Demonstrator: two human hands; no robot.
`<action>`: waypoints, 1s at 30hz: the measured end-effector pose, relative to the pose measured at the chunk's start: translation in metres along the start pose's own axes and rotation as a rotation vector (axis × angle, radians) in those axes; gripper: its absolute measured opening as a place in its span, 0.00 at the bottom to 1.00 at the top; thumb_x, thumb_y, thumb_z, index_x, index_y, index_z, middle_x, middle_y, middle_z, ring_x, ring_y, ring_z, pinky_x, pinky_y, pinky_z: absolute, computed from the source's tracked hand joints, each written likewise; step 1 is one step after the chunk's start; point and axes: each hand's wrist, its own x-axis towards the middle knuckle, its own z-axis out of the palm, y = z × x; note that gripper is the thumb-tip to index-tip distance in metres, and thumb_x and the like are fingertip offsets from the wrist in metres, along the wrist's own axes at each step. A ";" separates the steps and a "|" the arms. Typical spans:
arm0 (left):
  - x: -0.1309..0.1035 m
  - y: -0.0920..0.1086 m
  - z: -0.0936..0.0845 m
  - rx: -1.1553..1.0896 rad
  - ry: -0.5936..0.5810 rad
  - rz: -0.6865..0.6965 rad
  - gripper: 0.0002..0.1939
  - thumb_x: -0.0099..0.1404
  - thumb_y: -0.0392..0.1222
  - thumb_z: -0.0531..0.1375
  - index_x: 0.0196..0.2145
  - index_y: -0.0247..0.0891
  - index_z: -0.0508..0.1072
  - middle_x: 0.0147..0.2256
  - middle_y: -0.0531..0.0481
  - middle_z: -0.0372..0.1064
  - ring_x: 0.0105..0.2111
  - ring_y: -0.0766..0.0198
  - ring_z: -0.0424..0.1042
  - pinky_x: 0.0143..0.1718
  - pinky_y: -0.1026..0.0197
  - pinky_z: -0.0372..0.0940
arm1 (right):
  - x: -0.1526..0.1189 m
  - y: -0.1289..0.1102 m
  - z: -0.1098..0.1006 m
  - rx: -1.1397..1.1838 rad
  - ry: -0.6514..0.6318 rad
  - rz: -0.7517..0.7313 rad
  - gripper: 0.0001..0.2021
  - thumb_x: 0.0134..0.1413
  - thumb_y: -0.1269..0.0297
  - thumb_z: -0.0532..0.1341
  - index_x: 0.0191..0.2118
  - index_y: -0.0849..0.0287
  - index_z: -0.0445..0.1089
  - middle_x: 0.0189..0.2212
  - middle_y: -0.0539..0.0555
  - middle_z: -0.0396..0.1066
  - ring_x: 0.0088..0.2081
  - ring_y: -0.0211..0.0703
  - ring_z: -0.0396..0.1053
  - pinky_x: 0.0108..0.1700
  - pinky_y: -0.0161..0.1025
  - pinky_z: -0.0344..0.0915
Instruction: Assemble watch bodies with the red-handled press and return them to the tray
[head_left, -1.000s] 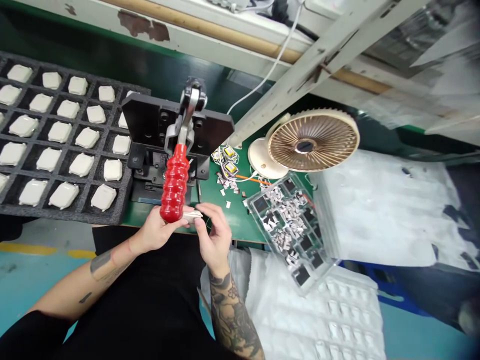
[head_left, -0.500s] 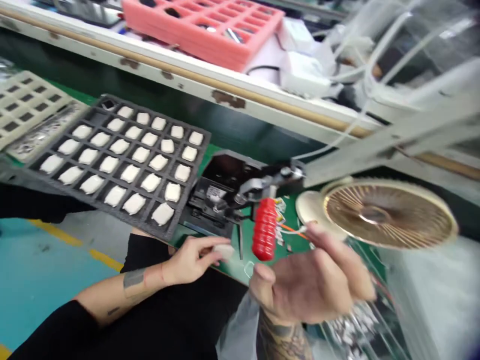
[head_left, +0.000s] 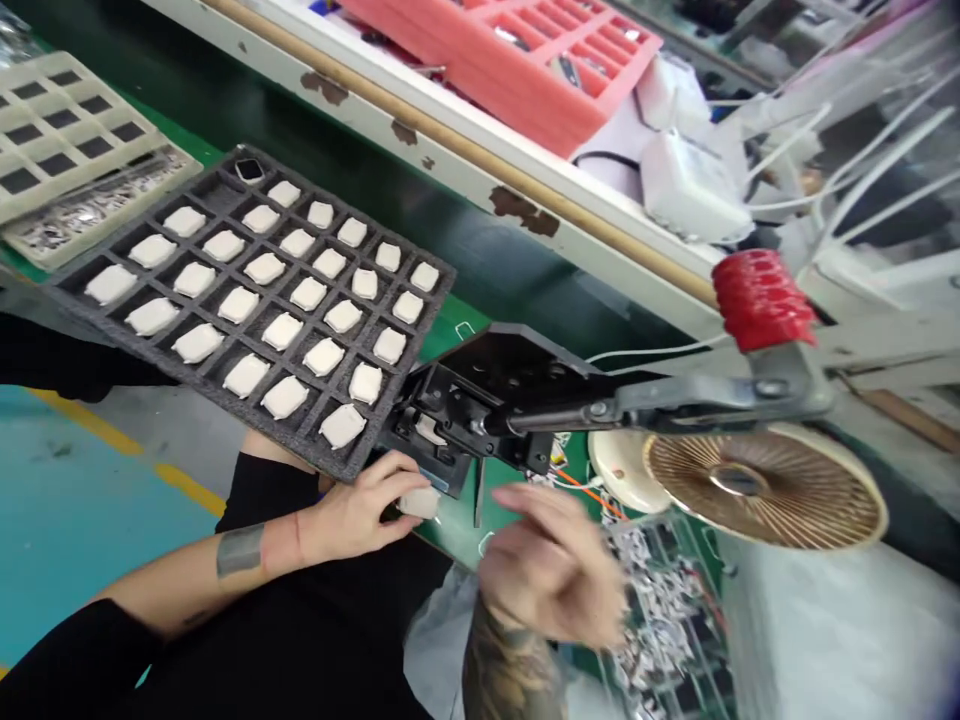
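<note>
My left hand (head_left: 367, 508) pinches a small white piece (head_left: 420, 502) by the front edge of the green table, just below the black clamp fixture (head_left: 487, 390). The fixture's lever points up and to the right, with its red handle (head_left: 763, 300) raised. Another pale piece (head_left: 430, 430) lies in the fixture's base. To the right of the piece in my left hand is my right hand (head_left: 555, 565), blurred by motion, touching nothing that I can make out. A dark foam tray (head_left: 330, 458) of white pieces lies left of the fixture.
A gold and white fan (head_left: 739, 482) stands at the right. Below it is a clear tray of small metal parts (head_left: 660, 600). A cream tray (head_left: 67, 130) is at the far left, and a pink foam tray (head_left: 510, 70) sits on the shelf above.
The red handle has swung up and to the right, and the fixture's lever has opened. My right hand has moved left and down, away from the handle. The whole view has shifted slightly.
</note>
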 end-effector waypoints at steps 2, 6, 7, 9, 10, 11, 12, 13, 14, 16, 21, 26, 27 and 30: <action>-0.003 -0.004 -0.002 0.203 -0.006 0.095 0.22 0.79 0.42 0.63 0.67 0.42 0.72 0.60 0.39 0.74 0.55 0.51 0.80 0.56 0.54 0.78 | -0.015 -0.005 0.015 0.000 -0.132 -0.101 0.14 0.75 0.57 0.59 0.57 0.48 0.80 0.46 0.58 0.83 0.48 0.58 0.83 0.54 0.64 0.82; -0.010 -0.012 -0.005 0.503 -0.009 0.213 0.22 0.81 0.36 0.58 0.69 0.40 0.71 0.56 0.39 0.77 0.54 0.48 0.81 0.59 0.48 0.77 | -0.013 0.005 0.051 -0.116 -0.399 -0.121 0.20 0.75 0.69 0.56 0.65 0.53 0.75 0.58 0.64 0.79 0.60 0.61 0.77 0.64 0.65 0.75; -0.012 -0.014 -0.005 0.543 -0.005 0.238 0.23 0.80 0.33 0.57 0.69 0.40 0.71 0.55 0.38 0.77 0.54 0.48 0.81 0.60 0.48 0.77 | -0.010 0.008 0.058 -0.150 -0.415 -0.112 0.18 0.75 0.69 0.56 0.63 0.55 0.77 0.55 0.65 0.80 0.58 0.61 0.78 0.63 0.63 0.75; -0.016 -0.016 -0.005 0.610 0.017 0.267 0.24 0.80 0.31 0.57 0.70 0.38 0.70 0.55 0.37 0.77 0.55 0.47 0.81 0.59 0.49 0.77 | -0.003 0.012 0.066 -0.193 -0.409 -0.120 0.14 0.75 0.69 0.57 0.56 0.56 0.80 0.46 0.63 0.81 0.50 0.58 0.79 0.58 0.58 0.77; -0.018 -0.017 -0.004 0.642 0.042 0.273 0.25 0.80 0.30 0.57 0.71 0.37 0.69 0.56 0.36 0.77 0.56 0.47 0.81 0.59 0.50 0.77 | -0.002 0.011 0.067 -0.201 -0.390 -0.120 0.13 0.76 0.69 0.58 0.53 0.56 0.80 0.43 0.62 0.81 0.47 0.57 0.79 0.56 0.55 0.78; -0.020 -0.018 -0.003 0.672 0.078 0.280 0.25 0.80 0.31 0.58 0.71 0.36 0.69 0.56 0.36 0.77 0.56 0.47 0.81 0.58 0.51 0.77 | -0.002 0.008 0.065 -0.193 -0.372 -0.108 0.12 0.76 0.68 0.58 0.52 0.56 0.80 0.43 0.61 0.81 0.46 0.55 0.79 0.54 0.53 0.78; -0.020 -0.018 -0.001 0.697 0.119 0.284 0.26 0.80 0.32 0.59 0.72 0.35 0.68 0.56 0.35 0.77 0.56 0.47 0.81 0.58 0.52 0.77 | -0.004 0.004 0.061 -0.170 -0.356 -0.083 0.13 0.76 0.68 0.58 0.53 0.55 0.80 0.44 0.61 0.81 0.47 0.54 0.79 0.54 0.52 0.78; -0.019 -0.017 0.000 0.716 0.160 0.289 0.26 0.80 0.33 0.60 0.73 0.34 0.67 0.57 0.34 0.76 0.57 0.47 0.80 0.58 0.51 0.77 | -0.008 -0.001 0.055 -0.139 -0.334 -0.050 0.13 0.77 0.68 0.57 0.56 0.55 0.79 0.47 0.61 0.81 0.50 0.54 0.79 0.55 0.51 0.79; -0.015 -0.016 0.003 0.728 0.196 0.295 0.27 0.80 0.33 0.61 0.74 0.33 0.66 0.57 0.33 0.76 0.58 0.47 0.80 0.59 0.50 0.77 | -0.013 -0.006 0.047 -0.107 -0.302 -0.017 0.14 0.77 0.68 0.57 0.59 0.54 0.78 0.51 0.61 0.80 0.53 0.53 0.79 0.57 0.51 0.78; -0.002 -0.013 0.007 0.731 0.240 0.309 0.28 0.80 0.33 0.62 0.74 0.30 0.65 0.58 0.32 0.75 0.61 0.45 0.77 0.63 0.47 0.75 | -0.024 -0.013 0.027 -0.065 -0.195 0.038 0.17 0.77 0.69 0.58 0.64 0.54 0.74 0.57 0.61 0.78 0.59 0.53 0.78 0.61 0.52 0.78; 0.049 -0.003 0.013 0.853 0.247 0.267 0.15 0.80 0.31 0.58 0.59 0.31 0.79 0.51 0.31 0.77 0.53 0.42 0.78 0.56 0.42 0.77 | -0.041 -0.002 -0.013 -0.062 0.022 0.168 0.20 0.74 0.66 0.62 0.67 0.51 0.73 0.61 0.61 0.78 0.62 0.56 0.77 0.66 0.59 0.75; 0.061 0.003 0.013 0.984 0.124 0.219 0.16 0.78 0.29 0.56 0.54 0.27 0.82 0.47 0.31 0.79 0.48 0.40 0.78 0.56 0.39 0.75 | -0.051 0.013 -0.018 -0.030 -0.033 0.144 0.21 0.73 0.70 0.62 0.67 0.51 0.73 0.60 0.61 0.79 0.62 0.55 0.77 0.64 0.59 0.77; 0.060 0.004 0.013 0.992 0.102 0.207 0.16 0.78 0.31 0.58 0.56 0.26 0.81 0.49 0.29 0.79 0.51 0.38 0.78 0.60 0.37 0.73 | -0.053 0.013 -0.017 -0.021 -0.040 0.131 0.21 0.73 0.71 0.62 0.67 0.51 0.73 0.60 0.61 0.78 0.62 0.55 0.77 0.64 0.58 0.78; 0.055 0.005 0.010 0.960 0.013 0.148 0.24 0.78 0.44 0.64 0.63 0.22 0.76 0.56 0.24 0.77 0.60 0.31 0.74 0.69 0.31 0.65 | -0.057 0.009 -0.012 0.015 -0.028 0.118 0.24 0.73 0.73 0.62 0.69 0.51 0.71 0.61 0.62 0.78 0.63 0.55 0.77 0.64 0.58 0.78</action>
